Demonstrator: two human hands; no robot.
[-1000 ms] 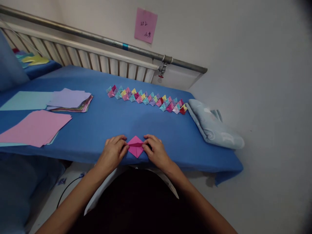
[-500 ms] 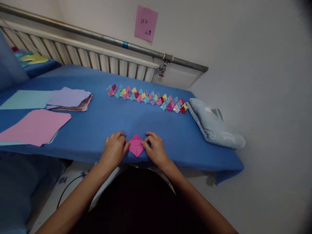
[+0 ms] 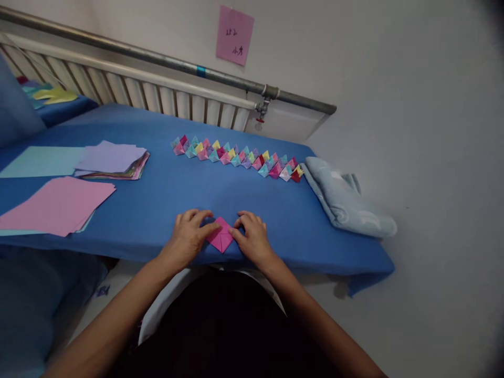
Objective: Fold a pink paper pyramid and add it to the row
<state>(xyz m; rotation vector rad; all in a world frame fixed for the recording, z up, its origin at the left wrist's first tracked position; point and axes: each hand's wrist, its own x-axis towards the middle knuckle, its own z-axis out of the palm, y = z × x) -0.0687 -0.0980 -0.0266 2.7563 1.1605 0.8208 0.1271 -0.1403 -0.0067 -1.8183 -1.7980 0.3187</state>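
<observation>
A small square of folded magenta origami paper [image 3: 221,239] lies turned cornerwise near the front edge of the blue-covered table, creases showing on its top. My left hand [image 3: 188,235] has its thumb over the paper's upper left part, with the fingers curled behind. At the right corner, my right hand [image 3: 252,236] holds the paper between thumb and bent fingers. Behind them runs a long row of folded paper pieces [image 3: 236,156] in many colours.
On the left are a stack of pink sheets [image 3: 59,205], a pile topped with lilac paper [image 3: 112,157] and a pale green sheet [image 3: 43,160]. A folded grey-green blanket [image 3: 346,202] lies at the right end. A radiator [image 3: 157,97] lines the back wall.
My left hand has shifted right and its thumb has come further over the paper. My right hand stays at the right corner, almost unmoved.
</observation>
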